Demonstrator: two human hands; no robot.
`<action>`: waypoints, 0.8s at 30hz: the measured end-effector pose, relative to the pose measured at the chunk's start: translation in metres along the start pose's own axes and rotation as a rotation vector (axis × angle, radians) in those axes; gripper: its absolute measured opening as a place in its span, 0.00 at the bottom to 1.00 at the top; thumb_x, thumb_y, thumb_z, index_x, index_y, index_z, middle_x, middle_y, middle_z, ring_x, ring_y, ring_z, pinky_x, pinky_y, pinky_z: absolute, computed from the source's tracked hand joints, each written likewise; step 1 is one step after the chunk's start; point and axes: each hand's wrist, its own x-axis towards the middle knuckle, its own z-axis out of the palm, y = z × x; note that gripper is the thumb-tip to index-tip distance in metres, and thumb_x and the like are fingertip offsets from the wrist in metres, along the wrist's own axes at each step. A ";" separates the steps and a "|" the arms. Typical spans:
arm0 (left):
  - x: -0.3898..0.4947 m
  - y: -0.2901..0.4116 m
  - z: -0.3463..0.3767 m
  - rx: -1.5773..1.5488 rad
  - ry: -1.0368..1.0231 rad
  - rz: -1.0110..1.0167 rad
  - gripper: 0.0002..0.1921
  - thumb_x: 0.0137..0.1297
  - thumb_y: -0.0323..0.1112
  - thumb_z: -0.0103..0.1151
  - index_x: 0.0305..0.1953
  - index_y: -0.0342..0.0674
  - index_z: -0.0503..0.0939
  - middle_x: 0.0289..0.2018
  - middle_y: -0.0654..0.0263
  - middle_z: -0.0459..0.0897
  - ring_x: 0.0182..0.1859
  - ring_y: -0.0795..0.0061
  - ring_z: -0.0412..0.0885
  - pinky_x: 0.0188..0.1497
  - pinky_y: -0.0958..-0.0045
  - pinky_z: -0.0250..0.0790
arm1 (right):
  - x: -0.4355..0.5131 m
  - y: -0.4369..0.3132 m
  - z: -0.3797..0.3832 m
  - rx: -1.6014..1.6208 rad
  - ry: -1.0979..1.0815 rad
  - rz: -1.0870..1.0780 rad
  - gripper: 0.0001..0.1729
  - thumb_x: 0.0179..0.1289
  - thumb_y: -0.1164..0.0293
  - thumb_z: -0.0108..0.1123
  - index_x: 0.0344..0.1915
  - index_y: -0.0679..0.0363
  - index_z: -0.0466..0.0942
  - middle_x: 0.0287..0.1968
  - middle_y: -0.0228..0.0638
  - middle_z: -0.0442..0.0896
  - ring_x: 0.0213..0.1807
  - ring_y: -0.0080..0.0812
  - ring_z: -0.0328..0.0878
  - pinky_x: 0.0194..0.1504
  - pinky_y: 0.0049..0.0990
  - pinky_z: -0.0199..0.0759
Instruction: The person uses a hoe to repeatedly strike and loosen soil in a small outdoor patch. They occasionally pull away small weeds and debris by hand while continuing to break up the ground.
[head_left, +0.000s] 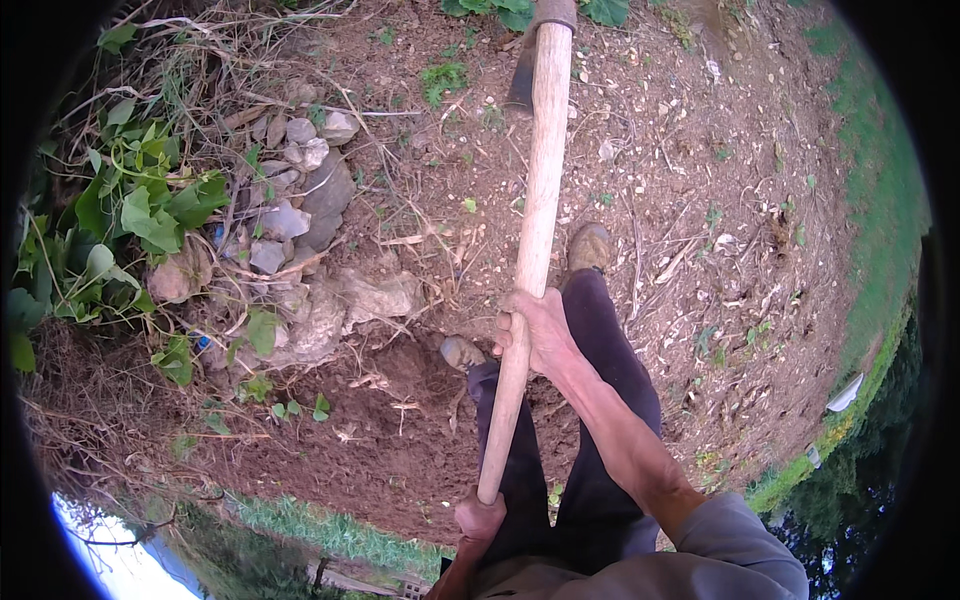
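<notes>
A hoe with a pale wooden handle (545, 165) slants up the view, away from my body. Its dark metal blade (523, 75) and the rusty socket (556, 13) are at the top, partly cut off by the picture's edge. My right hand (534, 330) wraps around the middle of the handle. Lower down, my left hand (480, 516) grips the butt end close to my waist. Whether the blade touches the soil cannot be told. Beneath the handle, brown dirt (465, 180) holds dry stalks and small weeds.
A heap of grey stones (285, 221) lies to the left, beside leafy vines (150, 202) and dry brush. My left shoe (461, 352) stands near a large rock (382, 296); my right shoe (590, 247) is farther forward. Green grass (877, 165) borders the dirt at right.
</notes>
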 end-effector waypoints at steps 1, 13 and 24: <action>-0.001 -0.002 0.003 -0.022 0.018 -0.008 0.12 0.47 0.40 0.69 0.25 0.41 0.78 0.17 0.51 0.79 0.23 0.46 0.82 0.26 0.51 0.74 | 0.000 0.002 0.000 0.003 -0.028 -0.018 0.08 0.61 0.73 0.59 0.35 0.63 0.69 0.21 0.34 0.71 0.16 0.29 0.70 0.20 0.36 0.73; 0.142 0.037 0.046 -0.206 0.287 0.154 0.12 0.49 0.38 0.69 0.28 0.38 0.79 0.18 0.48 0.79 0.24 0.43 0.82 0.26 0.50 0.73 | 0.009 -0.056 0.063 -0.111 -0.314 -0.530 0.08 0.59 0.77 0.61 0.36 0.67 0.72 0.20 0.35 0.73 0.14 0.26 0.70 0.15 0.30 0.72; 0.071 0.071 -0.033 0.028 0.030 -0.199 0.16 0.50 0.42 0.66 0.32 0.33 0.80 0.25 0.45 0.83 0.32 0.42 0.84 0.36 0.48 0.77 | 0.043 -0.049 0.079 -0.114 -0.161 -0.355 0.07 0.62 0.70 0.60 0.33 0.60 0.72 0.19 0.31 0.74 0.14 0.24 0.71 0.13 0.26 0.71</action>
